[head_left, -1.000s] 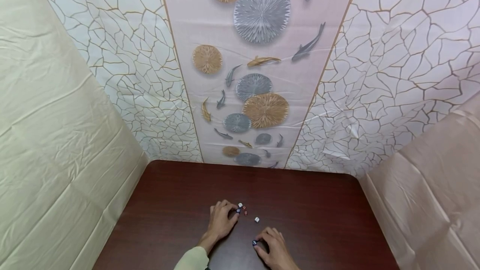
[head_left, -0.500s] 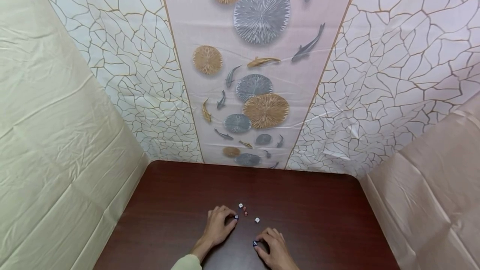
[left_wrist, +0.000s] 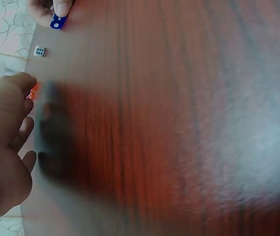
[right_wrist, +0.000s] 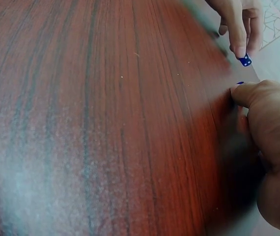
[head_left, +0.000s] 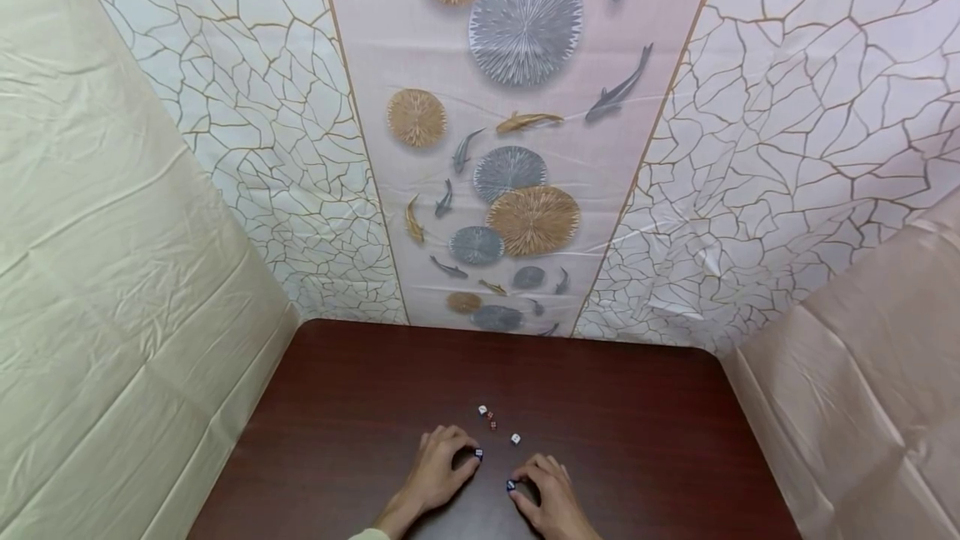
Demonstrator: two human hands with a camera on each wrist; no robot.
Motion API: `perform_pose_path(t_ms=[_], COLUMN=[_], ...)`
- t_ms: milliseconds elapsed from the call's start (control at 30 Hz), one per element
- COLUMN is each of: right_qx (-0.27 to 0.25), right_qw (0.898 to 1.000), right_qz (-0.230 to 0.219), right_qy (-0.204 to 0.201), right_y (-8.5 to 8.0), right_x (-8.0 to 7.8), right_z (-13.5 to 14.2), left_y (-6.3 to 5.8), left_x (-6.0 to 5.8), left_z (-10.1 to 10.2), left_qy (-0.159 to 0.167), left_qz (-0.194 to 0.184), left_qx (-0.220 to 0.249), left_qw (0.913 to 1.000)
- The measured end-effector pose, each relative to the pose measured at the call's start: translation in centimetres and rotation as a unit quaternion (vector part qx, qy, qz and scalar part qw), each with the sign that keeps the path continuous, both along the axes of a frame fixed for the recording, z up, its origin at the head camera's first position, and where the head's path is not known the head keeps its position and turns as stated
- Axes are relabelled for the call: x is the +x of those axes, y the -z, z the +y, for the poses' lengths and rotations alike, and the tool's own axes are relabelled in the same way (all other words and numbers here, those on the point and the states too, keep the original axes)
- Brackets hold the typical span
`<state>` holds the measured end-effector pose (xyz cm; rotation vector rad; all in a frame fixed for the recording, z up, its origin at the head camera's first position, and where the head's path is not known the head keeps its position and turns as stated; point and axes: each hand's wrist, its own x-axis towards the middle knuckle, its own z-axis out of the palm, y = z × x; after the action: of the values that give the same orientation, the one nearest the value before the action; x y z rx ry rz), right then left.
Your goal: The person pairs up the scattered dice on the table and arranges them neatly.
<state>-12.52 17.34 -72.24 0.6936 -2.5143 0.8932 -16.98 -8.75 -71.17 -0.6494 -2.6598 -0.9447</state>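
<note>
Between thumb and index finger, my left hand (head_left: 438, 469) pinches a blue die (head_left: 478, 454) with white pips, low over the table. To its right and a little nearer, my right hand (head_left: 553, 497) pinches a second blue die (head_left: 512, 485). The right wrist view shows the left hand's blue die (right_wrist: 245, 60) just beyond the right thumb, where only a sliver of the right hand's own die (right_wrist: 240, 83) shows. In the left wrist view the right hand's blue die (left_wrist: 57, 21) appears at the top, while the left hand's die is hidden.
Past the hands on the dark red wooden table (head_left: 360, 390) lie a white die (head_left: 483, 411) and two small red dice (head_left: 491, 415), close together. Another white die (head_left: 516, 439) sits apart, nearer the right hand. Patterned cloth (head_left: 510, 298) hangs behind the table.
My left hand has drawn a blue die away from the group, toward the near side and then rightward to the right hand. The right hand has stayed put with its die.
</note>
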Motion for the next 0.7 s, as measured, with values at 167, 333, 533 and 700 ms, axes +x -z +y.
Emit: perform_pose_path(t_ms=[167,333,533,700], right_qx=[-0.004,-0.002,-0.003,-0.006], right_qw=[1.0,1.0,1.0,1.0], right_qz=[-0.024,-0.016,-0.026,-0.014], right_qy=[0.004,0.005,0.005,-0.003], right_y=[-0.1,-0.3,-0.2,-0.1], right_x=[0.1,0.0,0.0,0.0], right_z=[-0.1,-0.1,0.0,0.0], left_y=[0.3,0.5,0.8,1.2], left_x=[0.8,1.5,2.1,2.5], left_z=[0.4,0.8,1.3,1.7], left_qy=[0.01,0.018,0.029,0.035], left_qz=[0.02,0.02,0.04,0.061], left_qx=[-0.005,-0.007,-0.009,-0.013], left_qw=[0.9997,0.9996,0.9987,0.9974])
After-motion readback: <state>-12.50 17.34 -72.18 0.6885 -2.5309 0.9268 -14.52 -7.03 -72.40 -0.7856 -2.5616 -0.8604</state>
